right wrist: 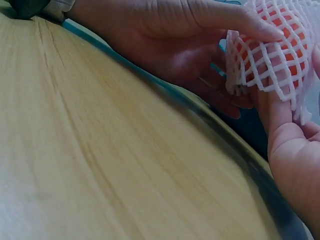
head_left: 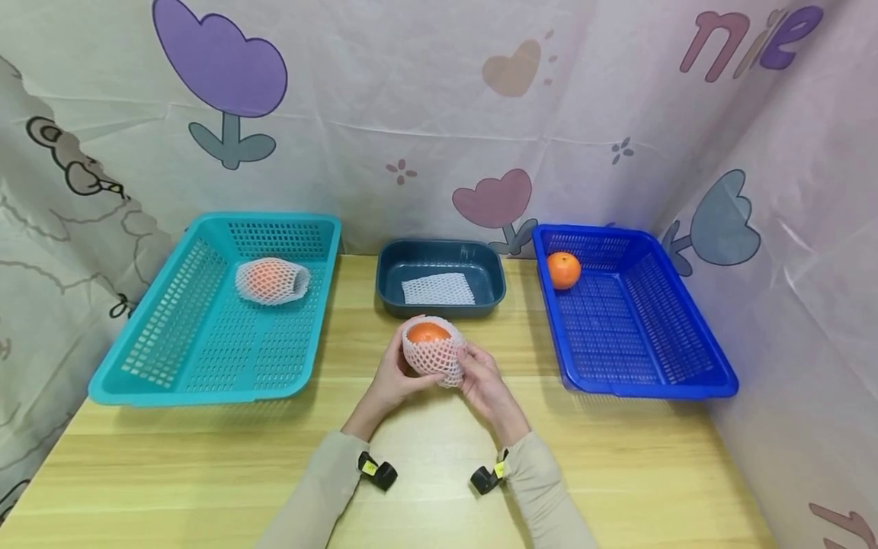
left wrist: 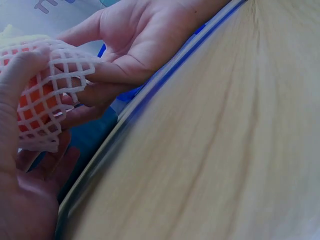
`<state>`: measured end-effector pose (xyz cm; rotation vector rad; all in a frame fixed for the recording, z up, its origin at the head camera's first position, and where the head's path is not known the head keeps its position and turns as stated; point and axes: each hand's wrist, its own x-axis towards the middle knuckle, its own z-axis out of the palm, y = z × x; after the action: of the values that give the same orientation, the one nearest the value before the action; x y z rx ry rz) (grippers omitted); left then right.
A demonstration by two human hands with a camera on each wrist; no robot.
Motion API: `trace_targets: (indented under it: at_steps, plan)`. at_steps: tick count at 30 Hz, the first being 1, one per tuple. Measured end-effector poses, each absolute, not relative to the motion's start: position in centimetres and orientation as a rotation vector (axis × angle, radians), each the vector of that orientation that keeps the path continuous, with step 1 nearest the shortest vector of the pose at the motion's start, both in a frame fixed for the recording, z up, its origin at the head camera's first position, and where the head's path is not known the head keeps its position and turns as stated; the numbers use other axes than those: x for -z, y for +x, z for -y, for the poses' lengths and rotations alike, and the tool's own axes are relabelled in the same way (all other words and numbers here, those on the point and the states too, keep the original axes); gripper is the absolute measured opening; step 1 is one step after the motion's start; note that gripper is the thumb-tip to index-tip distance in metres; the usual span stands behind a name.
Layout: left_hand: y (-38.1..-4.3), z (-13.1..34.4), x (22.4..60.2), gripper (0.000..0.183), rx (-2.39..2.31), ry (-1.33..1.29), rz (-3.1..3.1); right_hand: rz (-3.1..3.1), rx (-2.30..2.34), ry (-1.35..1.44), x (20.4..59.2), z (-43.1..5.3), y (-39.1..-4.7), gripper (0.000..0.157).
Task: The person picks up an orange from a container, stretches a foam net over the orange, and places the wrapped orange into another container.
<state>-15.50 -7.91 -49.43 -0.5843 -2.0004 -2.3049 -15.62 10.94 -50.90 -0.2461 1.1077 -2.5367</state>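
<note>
An orange (head_left: 427, 332) sits inside a white foam net sleeve (head_left: 439, 361), its top showing through the sleeve's open end. My left hand (head_left: 391, 383) holds the wrapped orange from the left, with the thumb across the near side of the net. At the sleeve's other end my right hand (head_left: 485, 385) grips the net's edge; in the right wrist view, fingers (right wrist: 280, 112) of this hand reach inside the mesh opening. Both hands are above the table, just in front of a dark teal tub (head_left: 441, 311).
A flat foam net (head_left: 439, 290) lies in the tub. On the left, a turquoise basket (head_left: 206, 398) contains a net-wrapped fruit (head_left: 270, 280). A blue basket (head_left: 652, 390) on the right has one bare orange (head_left: 564, 271). Printed cloth (head_left: 370, 91) hangs behind the wooden table (head_left: 206, 473).
</note>
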Motion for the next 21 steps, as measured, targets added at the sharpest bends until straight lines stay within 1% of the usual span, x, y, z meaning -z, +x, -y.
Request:
trace_targets:
  at_steps: [2, 7, 9, 21]
  plan:
    - [-15.7, 8.0, 50.0, 0.097, 2.279, -0.554, 2.003, -1.107, 2.541, -0.216, 50.9, -10.9, -15.7, 0.055]
    - [-16.1, 8.1, 51.1, 0.096, 2.235, -0.474, 2.018, -1.063, 2.527, -0.206, 50.8, -11.0, -15.6, 0.037]
    - [-16.2, 8.1, 51.2, 0.095, 2.235, -0.468, 2.014, -1.058, 2.505, -0.229, 50.7, -11.0, -15.5, 0.033]
    - [-16.2, 8.3, 51.6, 0.082, 2.342, -0.587, 1.827, -1.207, 2.422, -0.284, 50.7, -10.9, -15.5, 0.040]
